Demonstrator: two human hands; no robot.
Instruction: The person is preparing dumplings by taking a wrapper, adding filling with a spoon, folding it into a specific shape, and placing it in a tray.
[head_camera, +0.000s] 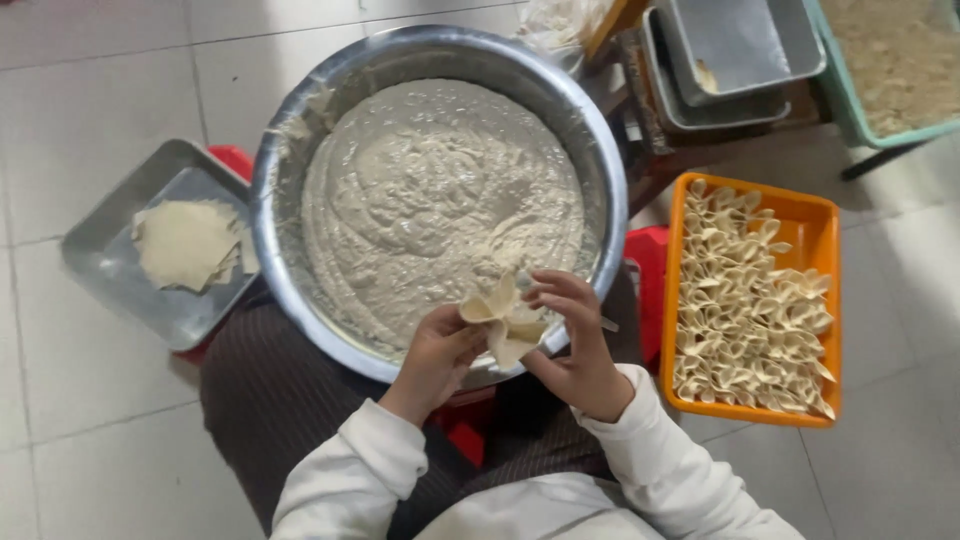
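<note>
Both hands meet over the near rim of a large steel basin (300, 130), which sits in front of the person's lap and is filled nearly to the brim with pale grey, creamy filling (430, 200). The left hand (435, 355) pinches one side of a folded dumpling wrapper (505, 322), fingers curled tightly around it. The right hand (578, 345) closes on the other side of the same wrapper, and a thin stick-like tool seems to pass under its fingers, though too little of it shows to tell what it is. The wrapper is held just above the basin's edge, crimped into pale yellow petals.

To the person's left, a square metal tray (110, 250) rests on the tiled floor (80, 90), partly over something red, and carries a stack of flat wrappers (185, 243). To the right, an orange plastic crate (825, 240) stands just beside the basin, packed with rows of finished folded dumplings (745, 310). Farther off at the upper right are nested steel trays (740, 60) and a green bin (850, 120) holding a crumbly pale mass. The basin fills the space between the hands and everything beyond, while the stack and crate flank it on either side.
</note>
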